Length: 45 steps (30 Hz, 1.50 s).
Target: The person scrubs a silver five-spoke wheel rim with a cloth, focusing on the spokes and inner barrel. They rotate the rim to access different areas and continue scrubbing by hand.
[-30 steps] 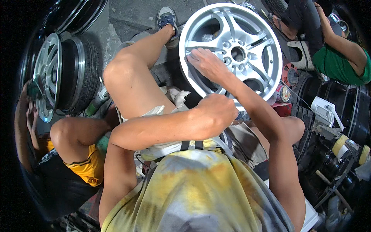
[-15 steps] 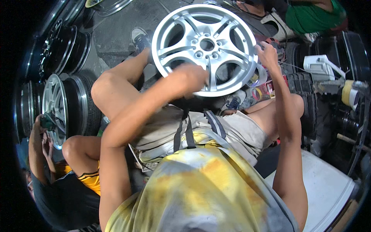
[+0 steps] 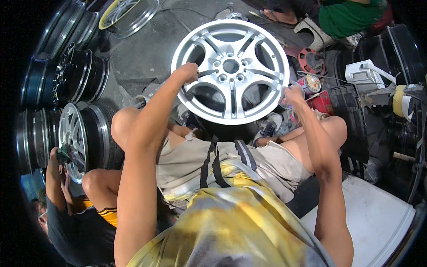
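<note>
A silver alloy wheel rim [image 3: 232,95] with paired spokes and a ring of bolt holes is held in front of me, its face turned up. Curled fingers of my left hand [image 3: 186,74] rest at its left side, over the end of a spoke; whatever they hold is hidden. My right hand [image 3: 293,95] grips the lower right edge of the rim, closed around the lip. Below the rim are my shoes, one of them a dark sneaker [image 3: 267,129] with a pale toe.
Wheels and tyres [image 3: 95,129] stand stacked at left, where a co-worker [image 3: 80,227] handles a silver wheel. Another person in green [image 3: 351,20] sits at far right. An open can [image 3: 310,83], a red reel [image 3: 311,61] and a white panel [image 3: 360,218] lie to my right.
My left hand has moved from the lower spokes to the rim's left side. My right hand has shifted down along the edge. The rim appears lower in view.
</note>
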Motion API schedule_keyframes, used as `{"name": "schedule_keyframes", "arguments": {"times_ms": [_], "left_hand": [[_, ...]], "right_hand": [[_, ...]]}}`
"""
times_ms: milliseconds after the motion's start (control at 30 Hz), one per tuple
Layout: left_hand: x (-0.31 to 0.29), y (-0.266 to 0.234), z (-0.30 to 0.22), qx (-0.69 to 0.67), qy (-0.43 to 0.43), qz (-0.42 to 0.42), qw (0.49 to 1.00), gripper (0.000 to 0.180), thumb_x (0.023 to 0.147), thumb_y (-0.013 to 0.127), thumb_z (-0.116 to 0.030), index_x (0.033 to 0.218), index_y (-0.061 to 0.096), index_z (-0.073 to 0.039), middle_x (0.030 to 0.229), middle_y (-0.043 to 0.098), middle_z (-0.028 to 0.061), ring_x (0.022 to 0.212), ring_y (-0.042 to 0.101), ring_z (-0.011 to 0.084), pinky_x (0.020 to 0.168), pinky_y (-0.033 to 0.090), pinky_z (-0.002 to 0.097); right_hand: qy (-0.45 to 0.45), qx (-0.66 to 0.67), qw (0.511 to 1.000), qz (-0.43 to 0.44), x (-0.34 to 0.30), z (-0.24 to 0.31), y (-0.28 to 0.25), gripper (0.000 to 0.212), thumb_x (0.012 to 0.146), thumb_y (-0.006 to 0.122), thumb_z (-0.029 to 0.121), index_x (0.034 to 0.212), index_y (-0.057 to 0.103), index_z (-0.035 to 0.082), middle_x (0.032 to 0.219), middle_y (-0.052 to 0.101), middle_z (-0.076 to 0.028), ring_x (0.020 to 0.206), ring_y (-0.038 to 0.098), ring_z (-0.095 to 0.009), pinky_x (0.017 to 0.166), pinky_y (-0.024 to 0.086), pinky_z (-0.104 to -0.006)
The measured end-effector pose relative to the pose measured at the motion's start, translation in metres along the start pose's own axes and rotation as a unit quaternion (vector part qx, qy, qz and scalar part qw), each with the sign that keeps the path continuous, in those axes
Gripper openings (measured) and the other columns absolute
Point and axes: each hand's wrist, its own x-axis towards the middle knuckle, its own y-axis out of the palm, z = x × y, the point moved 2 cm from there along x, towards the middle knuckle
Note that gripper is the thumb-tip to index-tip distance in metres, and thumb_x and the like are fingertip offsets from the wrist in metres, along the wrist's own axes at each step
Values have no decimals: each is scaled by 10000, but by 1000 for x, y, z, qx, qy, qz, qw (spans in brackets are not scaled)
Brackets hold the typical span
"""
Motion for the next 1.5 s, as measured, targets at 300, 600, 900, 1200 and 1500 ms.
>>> {"name": "schedule_keyframes", "arguments": {"times_ms": [300, 600, 900, 1200, 1500], "left_hand": [[1, 3, -17, -16, 28, -29, 999, 353, 836, 583, -198, 1049, 747, 31, 1102, 729, 275, 1068, 715, 403, 930, 566, 459], [30, -48, 33, -16, 94, 19, 995, 394, 841, 621, -192, 1147, 721, 36, 855, 738, 184, 717, 693, 281, 683, 580, 417], [-109, -136, 134, -184, -84, -118, 972, 318, 886, 605, -310, 940, 746, -31, 832, 732, 136, 725, 669, 246, 671, 536, 419], [-127, -111, 174, -231, -175, -57, 955, 401, 910, 640, -391, 1150, 758, -92, 947, 752, 96, 832, 671, 240, 740, 550, 432], [-76, -117, 134, -341, -86, -55, 934, 435, 930, 676, -415, 1154, 746, -50, 1001, 754, 103, 843, 684, 215, 748, 553, 415]], "right_hand": [[-162, -201, 938, -233, 64, 35, -23, 465, 916, 708, 333, 1101, 713, -94, 997, 746, -234, 890, 719, -301, 828, 546, -435], [-164, -164, 971, -59, 165, -71, -65, 364, 938, 651, 235, 1212, 692, -1, 771, 712, -74, 597, 632, -149, 526, 479, -306], [-178, -351, 918, 52, 167, -155, 13, 575, 731, 787, 164, 1297, 685, 168, 1178, 741, -169, 1127, 687, -401, 927, 565, -478], [-267, -320, 906, -70, 130, -152, 28, 491, 849, 731, 483, 1232, 738, 175, 1159, 751, -152, 1092, 702, -387, 883, 557, -484], [-230, -205, 949, -64, 131, -153, 9, 453, 835, 741, 387, 1197, 744, 115, 1062, 769, -171, 1029, 719, -405, 876, 554, -481]]}}
